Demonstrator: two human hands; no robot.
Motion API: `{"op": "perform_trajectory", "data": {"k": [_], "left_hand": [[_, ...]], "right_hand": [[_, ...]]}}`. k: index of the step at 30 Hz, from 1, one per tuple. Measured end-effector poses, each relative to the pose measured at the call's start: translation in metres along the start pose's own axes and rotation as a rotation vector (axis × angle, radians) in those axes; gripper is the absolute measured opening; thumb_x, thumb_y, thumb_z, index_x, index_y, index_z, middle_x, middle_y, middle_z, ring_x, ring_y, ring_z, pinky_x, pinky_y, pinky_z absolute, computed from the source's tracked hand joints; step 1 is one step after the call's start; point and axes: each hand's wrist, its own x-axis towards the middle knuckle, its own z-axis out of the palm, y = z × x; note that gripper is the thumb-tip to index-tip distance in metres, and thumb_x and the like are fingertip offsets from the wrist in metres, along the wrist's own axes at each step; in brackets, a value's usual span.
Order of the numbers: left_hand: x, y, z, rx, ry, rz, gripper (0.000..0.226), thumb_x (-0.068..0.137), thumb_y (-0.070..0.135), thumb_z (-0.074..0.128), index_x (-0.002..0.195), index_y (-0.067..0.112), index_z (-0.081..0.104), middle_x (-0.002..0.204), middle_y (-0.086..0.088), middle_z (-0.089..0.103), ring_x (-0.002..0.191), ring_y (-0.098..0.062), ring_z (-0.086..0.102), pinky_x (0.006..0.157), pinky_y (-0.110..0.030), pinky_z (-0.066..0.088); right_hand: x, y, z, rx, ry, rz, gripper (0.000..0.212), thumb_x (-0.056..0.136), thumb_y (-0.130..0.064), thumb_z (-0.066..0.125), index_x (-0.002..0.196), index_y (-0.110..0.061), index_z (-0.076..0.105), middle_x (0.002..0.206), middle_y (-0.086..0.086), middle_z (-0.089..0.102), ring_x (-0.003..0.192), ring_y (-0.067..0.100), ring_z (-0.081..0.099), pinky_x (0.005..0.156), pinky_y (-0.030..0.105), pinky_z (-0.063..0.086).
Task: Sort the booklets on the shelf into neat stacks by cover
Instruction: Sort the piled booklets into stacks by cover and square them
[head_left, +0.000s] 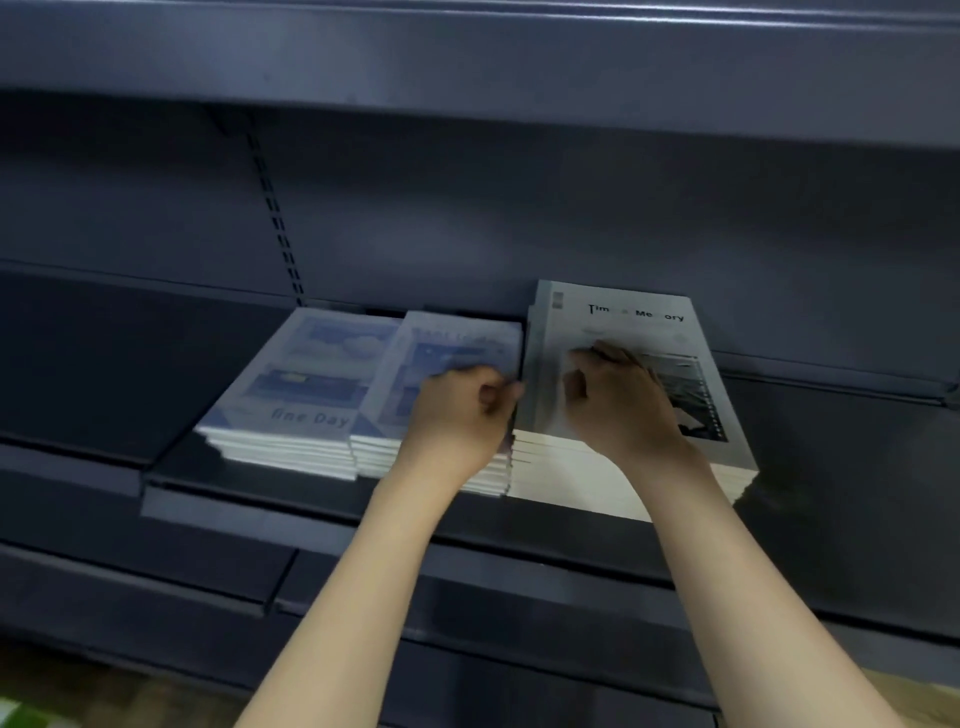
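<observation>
Three booklet stacks (597, 467) side by side on dark metal shelf (249, 512)

Both bare forearms extend forward and upward from the lower edge of the view, converging slightly toward the wrists. The left hand (457, 410) is seen from the back, knuckles uppermost, its fingers curled inward and its thumb turned toward the right hand. The right hand (621, 400) lies just beside it, apart by a narrow gap, palm downward, fingers bent at the knuckles with the fingertips (584, 358) pointing down and away. What either hand grips cannot be told.
</observation>
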Motion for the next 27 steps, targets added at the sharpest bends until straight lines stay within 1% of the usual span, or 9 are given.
{"op": "perform_trajectory", "data": {"k": [3, 6, 10, 13, 15, 18, 22, 25, 27], "left_hand": [[-0.007, -0.012, -0.023, 0.069, 0.025, 0.041, 0.018, 0.092, 0.019, 0.053, 0.099, 0.014, 0.069, 0.095, -0.001, 0.071, 0.087, -0.016, 0.063, 0.076, -0.022, 0.044], [-0.016, -0.026, -0.040, 0.130, 0.071, -0.003, 0.018, 0.092, 0.022, 0.054, 0.100, 0.016, 0.068, 0.094, 0.005, 0.068, 0.085, -0.010, 0.060, 0.071, -0.017, 0.039], [-0.024, -0.039, -0.046, 0.133, 0.137, -0.047, 0.020, 0.090, 0.023, 0.058, 0.104, 0.014, 0.068, 0.097, -0.001, 0.070, 0.090, -0.014, 0.062, 0.075, -0.018, 0.041], [-0.026, -0.050, -0.048, 0.141, 0.155, -0.004, 0.019, 0.090, 0.020, 0.058, 0.104, 0.013, 0.068, 0.095, -0.001, 0.070, 0.088, -0.016, 0.062, 0.074, -0.016, 0.039], [-0.023, -0.059, -0.052, 0.147, 0.163, 0.037, 0.018, 0.089, 0.020, 0.058, 0.102, 0.013, 0.069, 0.093, -0.001, 0.070, 0.086, -0.017, 0.063, 0.073, -0.017, 0.039], [-0.016, -0.071, -0.060, 0.140, 0.183, 0.110, 0.016, 0.090, 0.019, 0.057, 0.097, 0.013, 0.070, 0.089, 0.002, 0.070, 0.082, -0.011, 0.060, 0.069, -0.017, 0.039], [-0.003, -0.087, -0.077, 0.122, 0.113, 0.194, 0.015, 0.090, 0.018, 0.056, 0.098, 0.017, 0.069, 0.092, 0.006, 0.069, 0.085, -0.007, 0.056, 0.072, -0.022, 0.042], [0.006, -0.099, -0.090, 0.108, 0.054, 0.254, 0.015, 0.089, 0.016, 0.057, 0.099, 0.015, 0.069, 0.094, 0.007, 0.068, 0.085, -0.006, 0.055, 0.072, -0.020, 0.040], [0.012, -0.104, -0.097, 0.101, 0.014, 0.279, 0.016, 0.090, 0.018, 0.057, 0.100, 0.015, 0.069, 0.093, 0.010, 0.066, 0.085, -0.004, 0.054, 0.068, -0.010, 0.037]], "right_hand": [[-0.001, -0.010, 0.000, 0.060, 0.019, -0.149, 0.039, 0.096, -0.030, 0.036, 0.132, -0.020, 0.048, 0.144, 0.007, 0.040, 0.135, 0.026, 0.032, 0.111, 0.043, 0.025], [-0.005, -0.021, -0.002, 0.154, -0.058, -0.269, 0.044, 0.097, -0.039, 0.039, 0.139, -0.028, 0.042, 0.150, 0.000, 0.031, 0.138, 0.021, 0.026, 0.112, 0.039, 0.023], [-0.009, -0.025, 0.004, 0.145, -0.094, -0.376, 0.041, 0.094, -0.050, 0.039, 0.122, -0.029, 0.060, 0.147, -0.005, 0.036, 0.137, 0.015, 0.026, 0.112, 0.034, 0.021], [-0.012, -0.020, -0.001, 0.120, -0.172, -0.454, 0.052, 0.078, -0.069, 0.050, 0.114, -0.033, 0.063, 0.148, -0.008, 0.033, 0.138, 0.012, 0.020, 0.112, 0.028, 0.012], [-0.011, -0.017, -0.008, 0.121, -0.272, -0.480, 0.052, 0.072, -0.060, 0.066, 0.117, -0.034, 0.060, 0.150, -0.010, 0.028, 0.138, 0.008, 0.013, 0.105, 0.018, 0.006], [-0.009, -0.016, -0.010, 0.155, -0.293, -0.475, 0.038, 0.071, -0.041, 0.076, 0.105, -0.030, 0.065, 0.147, -0.011, 0.032, 0.132, 0.000, 0.015, 0.091, 0.005, 0.005], [-0.009, -0.018, -0.005, 0.208, -0.248, -0.391, 0.025, 0.068, -0.038, 0.079, 0.089, -0.029, 0.070, 0.137, -0.020, 0.038, 0.130, -0.003, 0.019, 0.095, -0.001, 0.003], [-0.011, -0.023, -0.006, 0.244, -0.257, -0.296, 0.022, 0.066, -0.034, 0.081, 0.084, -0.032, 0.069, 0.135, -0.024, 0.040, 0.134, -0.002, 0.018, 0.104, 0.010, 0.009], [-0.013, -0.029, -0.008, 0.260, -0.284, -0.238, 0.022, 0.066, -0.035, 0.081, 0.082, -0.036, 0.067, 0.135, -0.027, 0.039, 0.136, -0.003, 0.016, 0.112, 0.023, 0.012]]}}
